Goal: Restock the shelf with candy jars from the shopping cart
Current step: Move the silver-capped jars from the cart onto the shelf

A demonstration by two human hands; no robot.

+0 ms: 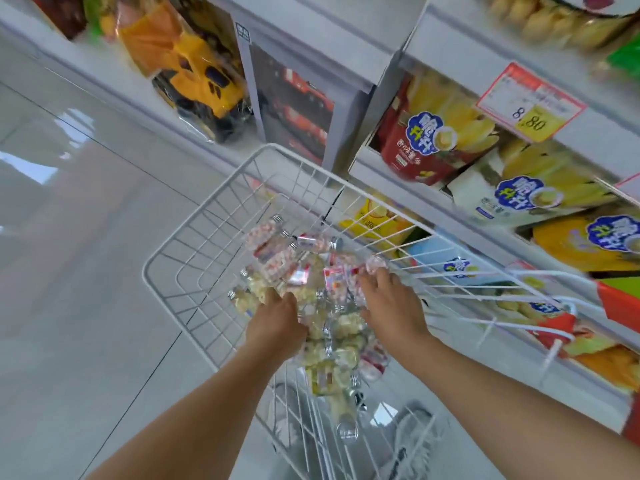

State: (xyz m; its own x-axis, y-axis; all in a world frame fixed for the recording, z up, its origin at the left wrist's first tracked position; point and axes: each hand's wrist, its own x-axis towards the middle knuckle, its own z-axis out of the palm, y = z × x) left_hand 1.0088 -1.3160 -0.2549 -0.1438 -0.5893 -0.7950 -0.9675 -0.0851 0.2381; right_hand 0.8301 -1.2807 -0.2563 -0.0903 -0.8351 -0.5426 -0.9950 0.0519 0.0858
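Clear plastic candy jars with silver caps [313, 242] are heaped on their sides in the white wire shopping cart [207, 216], caps pointing every which way. The white shelf [446, 43] of snack bags [415, 140] sits right beside it. Left hand [277, 320] and right hand [391, 306] both reach down into the pile, fingers [379, 276] buried among the jars, and I can't tell if either one grips anything.

A single head-worn, wide-angle view is supplied. It is directed forward and steeply down; the shopping cart [194, 258] is seen close below, the shelf [446, 43] skewed along the right side.
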